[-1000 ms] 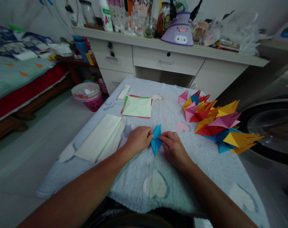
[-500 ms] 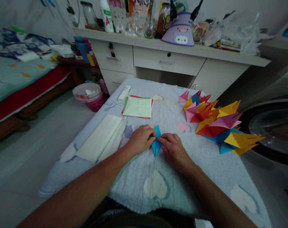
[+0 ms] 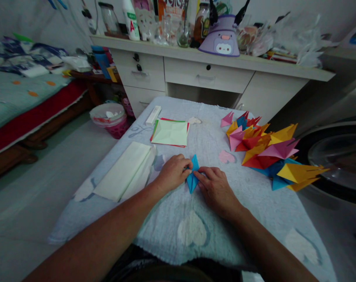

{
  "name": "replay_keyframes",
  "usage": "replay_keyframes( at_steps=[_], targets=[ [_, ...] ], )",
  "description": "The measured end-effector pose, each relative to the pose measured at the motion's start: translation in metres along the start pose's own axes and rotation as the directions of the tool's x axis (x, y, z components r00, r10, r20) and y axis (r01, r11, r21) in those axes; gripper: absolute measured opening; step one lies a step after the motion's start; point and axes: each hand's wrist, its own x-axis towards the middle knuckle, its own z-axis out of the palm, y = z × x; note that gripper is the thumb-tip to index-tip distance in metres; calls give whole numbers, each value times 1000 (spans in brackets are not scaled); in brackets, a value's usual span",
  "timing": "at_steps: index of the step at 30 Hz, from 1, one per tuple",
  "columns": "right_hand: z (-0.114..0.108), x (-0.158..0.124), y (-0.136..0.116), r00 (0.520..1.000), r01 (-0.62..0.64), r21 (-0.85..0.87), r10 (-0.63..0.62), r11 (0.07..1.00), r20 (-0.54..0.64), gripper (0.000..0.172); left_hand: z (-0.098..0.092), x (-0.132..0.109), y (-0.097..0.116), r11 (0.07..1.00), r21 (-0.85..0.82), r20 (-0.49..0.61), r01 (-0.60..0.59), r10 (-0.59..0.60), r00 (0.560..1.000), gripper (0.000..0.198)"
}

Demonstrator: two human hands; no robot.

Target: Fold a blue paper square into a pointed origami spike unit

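Observation:
A small blue sheet of origami paper, folded into a narrow diamond, lies on the cloth-covered table in front of me. My left hand grips its left edge, thumb and fingers pinched together. From the other side, my right hand presses its fingertips on the diamond's right edge near the middle. Beyond my hands is a stack of square paper, pale green on top with red and green edges beneath. Folded paper cranes in yellow, red, pink and blue crowd the table's right side.
A folded whitish cloth or paper lies left of my left forearm. A small white box sits near the far left corner. Behind the table stands a white desk with jars and a purple visor. A pink bin is on the floor.
My right hand has shifted slightly to the left over the blue paper, its fingers a little flatter. The left hand keeps its pinch nearly in place.

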Motion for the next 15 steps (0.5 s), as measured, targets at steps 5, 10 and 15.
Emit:
replay_keyframes(
  at_steps=[5,10,15],
  targets=[
    [-4,-4,4,1000,-13,-50,12,999,-3,38,-1,0,2,1000,-5,0,3,-3,1000,9],
    [-7,-6,7,1000,-14,-79,12,997,-21,35,-4,1,2,1000,-21,28,7,-7,1000,15],
    [-9,-6,12,999,-3,-50,0,999,-54,34,-6,3,-3,997,-81,63,-5,10,998,22]
  ],
)
